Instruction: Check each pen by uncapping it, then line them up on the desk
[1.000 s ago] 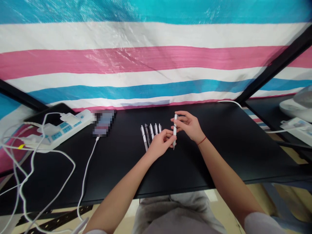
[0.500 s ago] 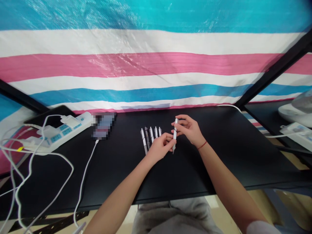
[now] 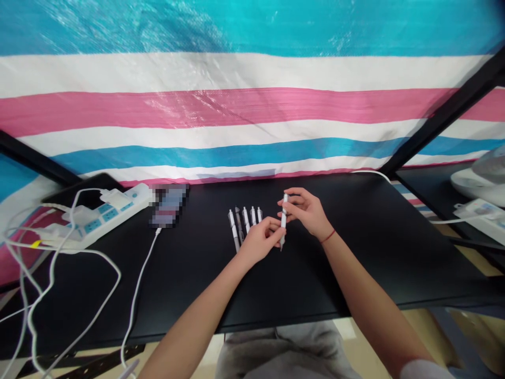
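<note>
A white pen (image 3: 284,215) is held upright, slightly tilted, between both hands, its tip pointing down towards the black table (image 3: 315,273). My left hand (image 3: 261,239) pinches its lower part. Around the upper part, the thumb and fingers of my right hand (image 3: 306,210) are closed. Just left of the held pen, several pens (image 3: 233,227) lie side by side on the table, one of them dark (image 3: 239,218). My left hand hides the lower ends of some of them.
At the left, a white power strip (image 3: 114,213) has plugs and tangled white cables (image 3: 114,279). A phone (image 3: 169,205) with a charging cable lies beside it. Striped sheeting (image 3: 252,105) hangs behind the table. Another white power strip (image 3: 483,213) is at the right.
The view has shifted very slightly. Both hands keep their hold on the white pen, with no other clear movement.
</note>
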